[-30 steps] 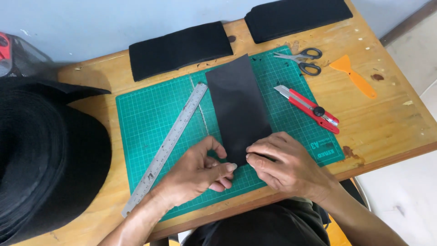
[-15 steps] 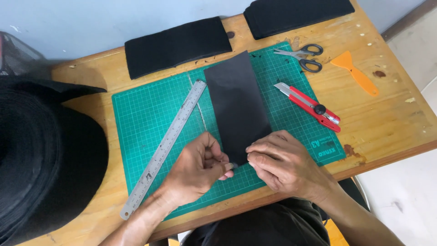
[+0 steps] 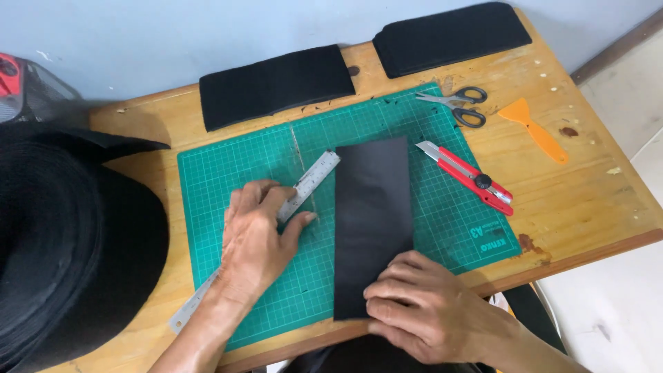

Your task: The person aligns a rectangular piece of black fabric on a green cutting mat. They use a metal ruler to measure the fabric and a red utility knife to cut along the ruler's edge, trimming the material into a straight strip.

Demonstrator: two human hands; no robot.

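Head view looks down on a wooden table point(image 3: 587, 207) carrying a green cutting mat point(image 3: 228, 173). A black rectangular strip of fabric point(image 3: 369, 207) lies upright on the mat's middle. The right hand point(image 3: 421, 314) presses flat on the strip's near end, fingers curled, gripping nothing. The left hand point(image 3: 259, 242) rests on a steel ruler point(image 3: 307, 186) lying slanted just left of the strip, fingers spread over it. The hands are apart. A red utility knife point(image 3: 469, 177) lies right of the strip, with scissors point(image 3: 459, 103) and an orange scraper point(image 3: 535, 131) beyond. Two black fabric stacks point(image 3: 276, 86) sit at the far edge; a big black fabric roll point(image 3: 62, 249) fills the left.
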